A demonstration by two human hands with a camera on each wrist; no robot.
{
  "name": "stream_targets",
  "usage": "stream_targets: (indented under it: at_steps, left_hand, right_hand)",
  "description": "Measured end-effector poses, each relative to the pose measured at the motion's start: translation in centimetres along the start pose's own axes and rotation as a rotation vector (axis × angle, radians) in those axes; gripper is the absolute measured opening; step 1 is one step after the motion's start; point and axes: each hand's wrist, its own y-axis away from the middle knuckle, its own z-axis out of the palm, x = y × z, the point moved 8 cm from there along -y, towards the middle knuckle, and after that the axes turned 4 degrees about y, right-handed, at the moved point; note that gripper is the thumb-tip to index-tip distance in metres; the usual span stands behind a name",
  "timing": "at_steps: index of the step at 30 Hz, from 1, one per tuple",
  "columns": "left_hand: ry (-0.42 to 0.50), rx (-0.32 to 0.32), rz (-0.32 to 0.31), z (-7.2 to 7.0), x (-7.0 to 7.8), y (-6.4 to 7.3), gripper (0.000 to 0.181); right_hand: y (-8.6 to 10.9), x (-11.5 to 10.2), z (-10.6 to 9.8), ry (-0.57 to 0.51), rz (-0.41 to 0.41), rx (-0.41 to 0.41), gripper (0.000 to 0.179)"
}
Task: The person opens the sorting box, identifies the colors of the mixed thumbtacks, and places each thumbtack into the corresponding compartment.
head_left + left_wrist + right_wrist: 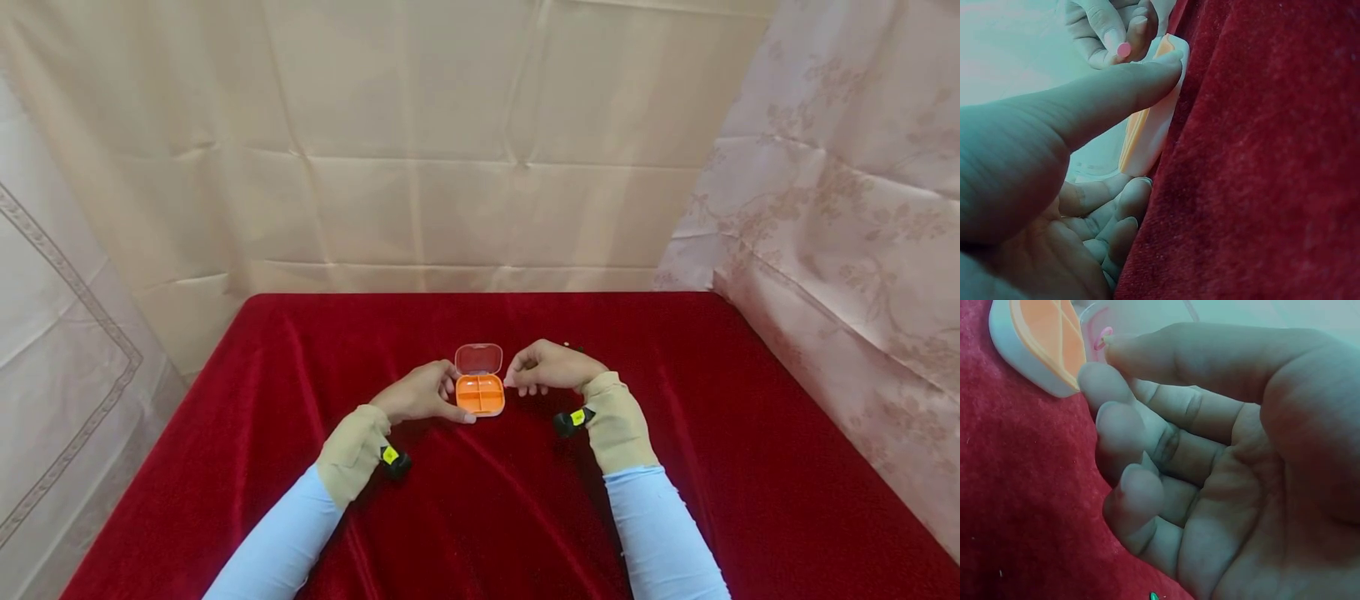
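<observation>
A small pill box (480, 395) with an orange four-part tray and white outer shell lies on the red cloth, its clear lid (478, 359) raised at the back. My left hand (423, 395) holds the box from the left, thumb along its front edge and fingers curled at its side. Between the thumb and index finger of my right hand (551, 367) is a small round pink pill (1124, 50), just right of the box. The other right fingers are loosely bent, as the right wrist view shows. The compartments show plain orange in the head view.
Red velvet cloth (337, 350) covers the table. Tiny bits (567, 344) lie beyond my right hand, and a small green thing (1154, 596) shows at the bottom of the right wrist view. Beige curtain (465, 167) hangs behind the table.
</observation>
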Motion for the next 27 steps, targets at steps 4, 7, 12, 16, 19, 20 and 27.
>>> stream_targets:
  at_steps: [4, 7, 12, 16, 19, 20, 27]
  left_hand:
    - [-0.004, 0.004, -0.003, 0.0, -0.1, 0.0, 0.066]
    - [-0.004, 0.004, -0.004, 0.0, 0.0, 0.0, 0.066]
    - [-0.001, -0.001, -0.011, 0.0, 0.1, 0.0, 0.066]
    - [-0.004, -0.002, -0.011, -0.1, 0.0, 0.1, 0.067]
    - [-0.009, -0.003, -0.011, -0.1, 0.0, 0.1, 0.066]
    - [-0.009, -0.004, -0.014, -0.1, -0.1, 0.0, 0.066]
    - [-0.009, -0.009, -0.01, 0.0, 0.1, 0.0, 0.066]
  right_hand:
    - [0.0, -0.2, 0.1, -0.008, -0.006, -0.004, 0.02]
    - [-0.1, -0.1, 0.2, -0.009, -0.003, -0.008, 0.019]
    - [-0.3, -0.2, 0.4, -0.006, -0.003, -0.017, 0.017]
    - [-0.4, -0.4, 0.6, -0.022, -0.017, -0.024, 0.017]
    - [-0.5, -0.3, 0.8, -0.026, -0.023, -0.029, 0.016]
    - [-0.5, -0.3, 0.8, -0.023, -0.023, -0.03, 0.015]
    - [-0.7, -0.7, 1.3, -0.006, -0.029, -0.043, 0.014]
